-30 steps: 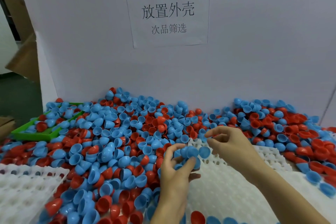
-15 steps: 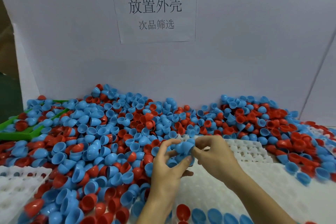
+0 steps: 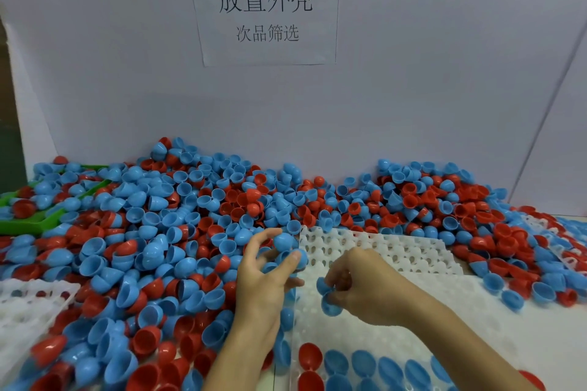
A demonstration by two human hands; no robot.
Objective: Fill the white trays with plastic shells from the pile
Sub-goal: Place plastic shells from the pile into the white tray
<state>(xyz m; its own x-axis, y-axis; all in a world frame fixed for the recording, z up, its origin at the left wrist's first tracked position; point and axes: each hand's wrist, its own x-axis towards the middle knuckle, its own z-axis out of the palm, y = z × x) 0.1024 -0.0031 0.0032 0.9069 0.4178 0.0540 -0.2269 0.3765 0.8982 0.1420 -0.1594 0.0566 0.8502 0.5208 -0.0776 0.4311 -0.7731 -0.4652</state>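
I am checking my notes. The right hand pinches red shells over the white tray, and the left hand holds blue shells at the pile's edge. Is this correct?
Not quite: in the head view the right hand pinches blue shells, not red ones, over the white tray. The rest holds: the left hand holds blue shells at the pile's edge.
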